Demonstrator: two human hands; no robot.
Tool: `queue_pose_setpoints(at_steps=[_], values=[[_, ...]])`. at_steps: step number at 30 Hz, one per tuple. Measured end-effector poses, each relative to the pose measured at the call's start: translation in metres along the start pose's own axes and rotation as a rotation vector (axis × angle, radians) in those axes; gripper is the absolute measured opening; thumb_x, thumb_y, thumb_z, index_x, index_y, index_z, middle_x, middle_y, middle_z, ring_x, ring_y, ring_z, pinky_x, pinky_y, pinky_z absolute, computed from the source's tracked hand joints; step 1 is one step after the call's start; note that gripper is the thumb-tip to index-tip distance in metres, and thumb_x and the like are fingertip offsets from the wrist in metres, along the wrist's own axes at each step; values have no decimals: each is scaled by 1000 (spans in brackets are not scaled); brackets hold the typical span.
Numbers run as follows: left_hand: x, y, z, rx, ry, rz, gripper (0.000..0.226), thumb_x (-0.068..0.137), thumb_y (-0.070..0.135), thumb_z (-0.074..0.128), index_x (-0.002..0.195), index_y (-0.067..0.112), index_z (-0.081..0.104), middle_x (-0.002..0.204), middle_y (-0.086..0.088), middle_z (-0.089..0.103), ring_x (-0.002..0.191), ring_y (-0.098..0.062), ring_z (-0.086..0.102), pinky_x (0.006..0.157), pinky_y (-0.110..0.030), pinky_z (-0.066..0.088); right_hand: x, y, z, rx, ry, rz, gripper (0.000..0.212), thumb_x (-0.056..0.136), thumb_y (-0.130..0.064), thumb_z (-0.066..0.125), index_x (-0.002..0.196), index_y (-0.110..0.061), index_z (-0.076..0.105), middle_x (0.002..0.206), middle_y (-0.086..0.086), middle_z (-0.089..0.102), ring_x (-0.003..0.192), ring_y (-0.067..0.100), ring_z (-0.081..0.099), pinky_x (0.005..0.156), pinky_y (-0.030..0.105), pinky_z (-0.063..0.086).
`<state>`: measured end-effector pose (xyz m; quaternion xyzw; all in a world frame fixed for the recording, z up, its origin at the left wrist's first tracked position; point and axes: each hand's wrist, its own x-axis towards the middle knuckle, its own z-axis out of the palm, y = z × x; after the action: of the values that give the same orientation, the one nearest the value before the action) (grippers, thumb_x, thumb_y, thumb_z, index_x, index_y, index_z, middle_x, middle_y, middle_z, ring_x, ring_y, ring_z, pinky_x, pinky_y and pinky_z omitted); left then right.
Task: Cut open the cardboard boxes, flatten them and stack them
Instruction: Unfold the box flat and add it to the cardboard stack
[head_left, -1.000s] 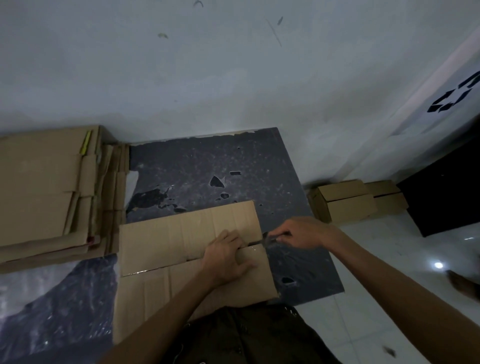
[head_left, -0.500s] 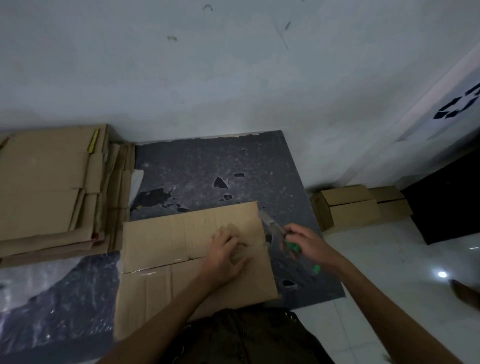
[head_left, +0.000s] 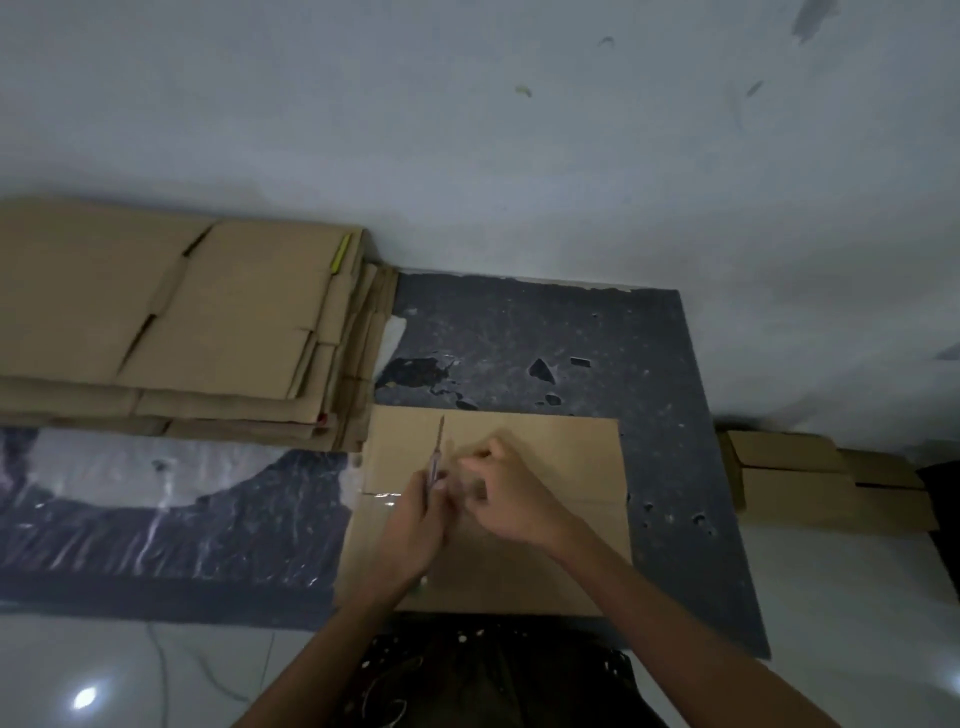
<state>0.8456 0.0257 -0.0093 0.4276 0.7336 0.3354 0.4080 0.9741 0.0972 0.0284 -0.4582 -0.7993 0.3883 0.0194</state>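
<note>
Far left: stack of flattened brown cardboard sheets (head_left: 171, 322), against the pale grey wall (head_left: 467, 130).
Below stack: crinkled clear plastic film (head_left: 130, 467), spread over the dark speckled floor mat (head_left: 545, 332).
Centre: flat brown cardboard box (head_left: 566, 457) lying on the mat, just beside the stack.
Left hand (head_left: 415, 525): over the box's left part; fingers curled round a slim utility knife (head_left: 439, 447), blade pointing away.
Right hand (head_left: 511, 493): just beside the left, over the box; fingers curled, blurred; hold on anything cannot be told.
Far right: small closed brown cardboard boxes (head_left: 795, 478), off the mat, by the wall.
</note>
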Motion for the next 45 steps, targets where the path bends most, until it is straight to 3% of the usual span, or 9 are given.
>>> queue_pose_setpoints(at_steps=[5,9,13,19,24,27,31,39,45], values=[[-19,-37,-77,167,81,80,41,94,61,32,113,34,56,86,14,62,80,-6,61,65,-23,47,44,-30,15,-364,35,-52,100,74,-34,74,152,-21,12,154,13,10,141,35,15,113,42,26],[-19,-66,-108,538,27,183,67,81,72,17,124,38,56,98,8,68,83,-12,66,65,-30,53,69,-35,32,-602,-107,-71,121,66,-45,80,153,-22,0,160,15,-7,146,39,-6,118,52,8],[-12,-74,-120,801,-51,267,84,71,69,0,138,43,43,111,2,68,90,-20,67,63,-29,43,75,-42,41,-733,-143,-46,121,65,-51,79,152,-24,1,159,17,-6,144,45,0,115,58,10],[-1,-79,-131,952,-91,362,88,70,66,-7,143,42,37,123,4,63,91,-20,66,59,-28,34,85,-48,33,-767,-105,-132,112,61,-54,73,150,-20,15,142,17,28,119,36,36,97,45,40],[3,-82,-134,946,-51,455,76,82,66,4,141,38,42,120,3,63,83,-18,66,53,-27,32,87,-47,26,-696,-153,-114,111,66,-57,71,153,-23,12,149,14,22,126,35,31,105,42,34],[22,-79,-147,1026,-25,572,45,94,53,33,132,37,53,101,6,63,68,-11,59,50,-22,32,85,-48,23,-677,-175,-102,111,66,-55,73,153,-26,10,152,11,17,129,34,27,106,42,33],[46,-80,-155,1065,-52,747,36,75,50,55,105,35,69,75,9,65,52,-10,58,43,-20,33,85,-48,19,-672,-199,-91,112,65,-56,74,153,-29,11,153,8,15,131,33,26,106,42,33],[59,-78,-160,928,-124,804,40,90,49,37,102,31,70,74,10,65,53,-9,58,48,-17,28,90,-48,-2,-367,-180,-72,94,60,-56,65,146,-30,38,133,-5,33,118,20,41,84,32,39],[77,-82,-160,969,-161,801,43,88,50,38,113,30,67,93,6,71,68,-13,66,55,-21,48,78,-40,11,-342,-187,-63,87,68,-58,76,145,-34,41,140,-7,25,126,16,27,102,37,38]])
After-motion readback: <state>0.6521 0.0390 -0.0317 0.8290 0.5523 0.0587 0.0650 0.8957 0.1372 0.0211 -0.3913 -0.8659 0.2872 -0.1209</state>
